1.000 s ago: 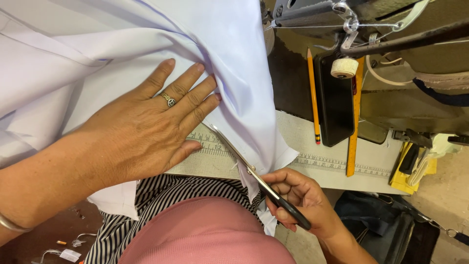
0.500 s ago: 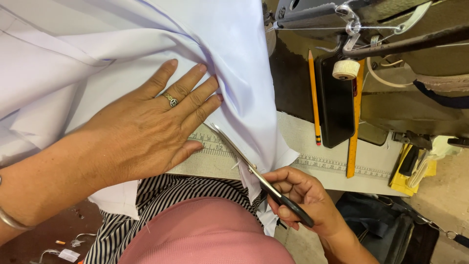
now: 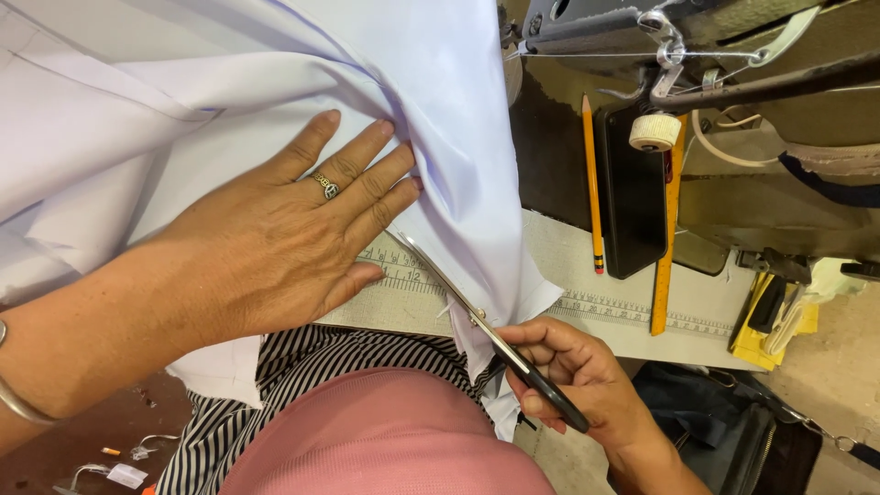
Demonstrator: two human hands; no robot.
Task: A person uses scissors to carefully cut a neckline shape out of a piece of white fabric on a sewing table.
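A left hand (image 3: 275,243), fingers spread flat, pins pale lilac fabric (image 3: 440,110) to a sewing table (image 3: 568,266). The right hand (image 3: 573,371) grips scissors (image 3: 477,325), blades slightly parted at the fabric's lower edge. The cut seems barely started; most cloth remains uncut.

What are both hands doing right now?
Left hand: open, pressed flat on the white fabric.
Right hand: closed around the handles of the scissors, blades at the fabric's edge.

Ring (image 3: 326,186) on left hand (image 3: 266,247), metal bangle (image 3: 14,394), striped and pink clothing (image 3: 367,431)
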